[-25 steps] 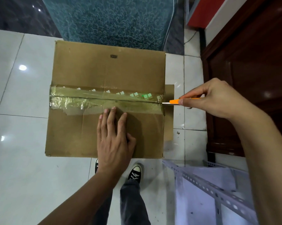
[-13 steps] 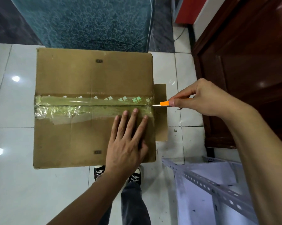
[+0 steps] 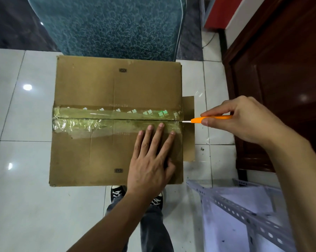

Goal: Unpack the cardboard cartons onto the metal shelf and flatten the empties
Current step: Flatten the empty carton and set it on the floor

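We find no text we can read for certain.
We see a small dark stamp [image 3: 122,70] on the far flap of the cardboard carton [image 3: 88,84] and a second stamp [image 3: 118,170] on its near flap, both with digits too small to tell; the packing tape [image 3: 106,113] carries green and white printed marks, also illegible.

counted were one cardboard carton [image 3: 99,88], one orange knife [image 3: 213,118], one metal shelf [image 3: 244,213], one left grip [image 3: 149,171], one right grip [image 3: 248,120], two shoes [image 3: 117,192].

I see the brown carton [image 3: 99,157] sitting closed on the white tile floor [image 3: 26,206]. Yellowed clear tape [image 3: 91,120] covers its centre seam and is crinkled at the left end. A side flap [image 3: 188,142] juts from its right edge. The grey perforated metal shelf [image 3: 244,213] stands near its near-right corner.
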The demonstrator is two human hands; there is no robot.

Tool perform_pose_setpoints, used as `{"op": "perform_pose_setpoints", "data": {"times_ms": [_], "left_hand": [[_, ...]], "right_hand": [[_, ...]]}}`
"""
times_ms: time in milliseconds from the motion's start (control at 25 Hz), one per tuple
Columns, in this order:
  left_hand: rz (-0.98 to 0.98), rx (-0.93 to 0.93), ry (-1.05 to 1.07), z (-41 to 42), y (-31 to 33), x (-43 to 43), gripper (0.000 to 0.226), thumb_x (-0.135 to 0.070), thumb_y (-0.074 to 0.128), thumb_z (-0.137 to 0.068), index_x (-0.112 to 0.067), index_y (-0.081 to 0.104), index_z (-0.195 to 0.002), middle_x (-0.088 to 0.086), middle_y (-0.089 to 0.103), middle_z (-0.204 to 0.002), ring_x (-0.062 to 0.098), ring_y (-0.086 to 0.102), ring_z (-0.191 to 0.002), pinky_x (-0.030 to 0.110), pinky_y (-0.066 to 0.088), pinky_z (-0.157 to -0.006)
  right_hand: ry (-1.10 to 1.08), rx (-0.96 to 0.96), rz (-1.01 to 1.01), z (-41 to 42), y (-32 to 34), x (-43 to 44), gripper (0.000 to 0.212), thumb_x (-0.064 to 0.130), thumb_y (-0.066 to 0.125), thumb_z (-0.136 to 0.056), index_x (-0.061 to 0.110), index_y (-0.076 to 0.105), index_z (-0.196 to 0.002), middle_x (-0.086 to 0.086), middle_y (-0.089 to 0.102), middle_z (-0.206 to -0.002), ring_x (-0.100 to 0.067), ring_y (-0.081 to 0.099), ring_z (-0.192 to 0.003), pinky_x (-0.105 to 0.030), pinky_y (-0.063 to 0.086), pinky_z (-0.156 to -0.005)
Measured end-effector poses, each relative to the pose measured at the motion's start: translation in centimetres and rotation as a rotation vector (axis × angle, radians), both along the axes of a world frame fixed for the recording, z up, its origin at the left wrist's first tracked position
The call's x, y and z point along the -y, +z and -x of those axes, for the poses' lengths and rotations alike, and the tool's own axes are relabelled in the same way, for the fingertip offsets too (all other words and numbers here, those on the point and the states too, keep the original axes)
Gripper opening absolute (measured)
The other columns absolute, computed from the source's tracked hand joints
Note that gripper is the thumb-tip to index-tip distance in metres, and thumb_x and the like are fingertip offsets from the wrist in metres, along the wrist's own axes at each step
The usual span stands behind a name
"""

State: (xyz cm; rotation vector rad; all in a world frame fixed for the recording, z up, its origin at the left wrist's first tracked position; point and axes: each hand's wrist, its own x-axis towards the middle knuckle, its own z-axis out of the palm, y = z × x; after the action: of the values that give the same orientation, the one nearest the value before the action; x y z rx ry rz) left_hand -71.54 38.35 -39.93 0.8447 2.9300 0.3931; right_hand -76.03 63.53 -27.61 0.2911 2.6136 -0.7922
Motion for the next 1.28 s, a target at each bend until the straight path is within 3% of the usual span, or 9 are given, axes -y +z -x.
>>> {"op": "perform_pose_setpoints", "data": {"times_ms": [80,200,400,480,600,800,1080,1160,1280], "left_hand": [[0.006,0.002,0.006,0.1,0.0,0.1,0.072,-0.039,0.046,-0.093,-0.023,0.022,-0.159,0.01,0.012,-0.167,0.031,0.005,-0.155,0.054,0.015,-0.123],[0.002,-0.004,0.027,0.3,0.0,0.2,0.071,-0.037,0.046,-0.093,-0.023,0.023,-0.159,0.01,0.012,-0.167,0.031,0.005,-0.155,0.053,0.013,-0.124],[0.007,-0.011,0.029,0.1,0.1,0.0,0.069,-0.036,0.042,-0.094,-0.021,0.025,-0.159,0.01,0.012,-0.167,0.031,0.005,-0.155,0.055,0.015,-0.123],[0.008,-0.007,0.033,0.1,0.2,0.0,0.068,-0.037,0.04,-0.094,-0.022,0.026,-0.159,0.01,0.012,-0.167,0.031,0.005,-0.155,0.056,0.016,-0.123],[0.004,-0.009,0.035,0.1,0.3,-0.1,0.068,-0.036,0.041,-0.094,-0.022,0.026,-0.159,0.009,0.012,-0.167,0.03,0.005,-0.155,0.056,0.016,-0.123],[-0.016,-0.024,0.037,0.0,0.1,0.0,0.068,-0.035,0.043,-0.093,-0.021,0.028,-0.158,0.01,0.014,-0.167,0.031,0.006,-0.155,0.056,0.016,-0.123],[-0.006,-0.021,0.034,0.1,0.0,0.0,0.071,-0.037,0.047,-0.093,-0.021,0.025,-0.159,0.01,0.012,-0.167,0.031,0.006,-0.155,0.055,0.015,-0.123],[-0.009,-0.027,0.029,0.0,0.0,0.0,0.071,-0.037,0.046,-0.093,-0.021,0.025,-0.159,0.011,0.013,-0.167,0.032,0.007,-0.155,0.055,0.015,-0.123],[-0.023,-0.027,0.047,0.0,0.1,-0.2,0.072,-0.035,0.046,-0.093,-0.017,0.025,-0.159,0.01,0.013,-0.167,0.03,0.007,-0.155,0.055,0.015,-0.123]], "right_hand": [[0.027,-0.011,-0.074,-0.4,0.8,0.2,0.029,0.067,0.065,-0.083,0.049,0.076,-0.102,0.017,0.069,-0.08,-0.003,0.058,-0.07,-0.03,0.047,-0.059],[-0.072,0.0,-0.091,-2.0,2.4,-0.6,0.024,0.063,0.064,-0.085,0.046,0.077,-0.097,0.016,0.068,-0.065,-0.008,0.054,-0.054,-0.028,0.041,-0.053],[-0.291,-0.049,0.143,-5.1,0.3,-0.1,0.019,0.06,0.063,-0.086,0.048,0.072,-0.097,0.011,0.07,-0.08,-0.014,0.064,-0.07,-0.035,0.051,-0.063],[-0.318,-0.09,0.205,-5.9,-1.9,1.9,0.017,0.052,0.064,-0.09,0.045,0.069,-0.104,0.009,0.065,-0.078,-0.01,0.06,-0.068,-0.031,0.047,-0.061],[-0.428,-0.173,0.308,-7.0,-4.5,5.0,0.022,0.044,0.054,-0.099,0.037,0.066,-0.117,0.004,0.063,-0.076,-0.017,0.06,-0.061,-0.036,0.051,-0.059],[-0.599,-0.249,0.363,-7.3,-5.9,7.9,0.025,0.041,0.046,-0.104,0.032,0.066,-0.114,0.01,0.067,-0.084,-0.011,0.059,-0.06,-0.027,0.046,-0.056],[-0.585,-0.227,0.319,-6.9,-5.6,8.1,0.03,0.043,0.044,-0.104,0.029,0.068,-0.116,0.011,0.068,-0.085,-0.004,0.055,-0.058,-0.012,0.038,-0.054],[-0.578,-0.23,0.296,-6.8,-5.5,8.0,0.03,0.043,0.044,-0.104,0.029,0.07,-0.111,0.011,0.068,-0.083,-0.004,0.057,-0.059,-0.014,0.039,-0.055],[-0.534,-0.234,0.241,-7.2,-5.2,8.0,0.029,0.044,0.044,-0.103,0.031,0.069,-0.11,0.012,0.069,-0.083,-0.005,0.065,-0.076,-0.025,0.048,-0.065]]}}
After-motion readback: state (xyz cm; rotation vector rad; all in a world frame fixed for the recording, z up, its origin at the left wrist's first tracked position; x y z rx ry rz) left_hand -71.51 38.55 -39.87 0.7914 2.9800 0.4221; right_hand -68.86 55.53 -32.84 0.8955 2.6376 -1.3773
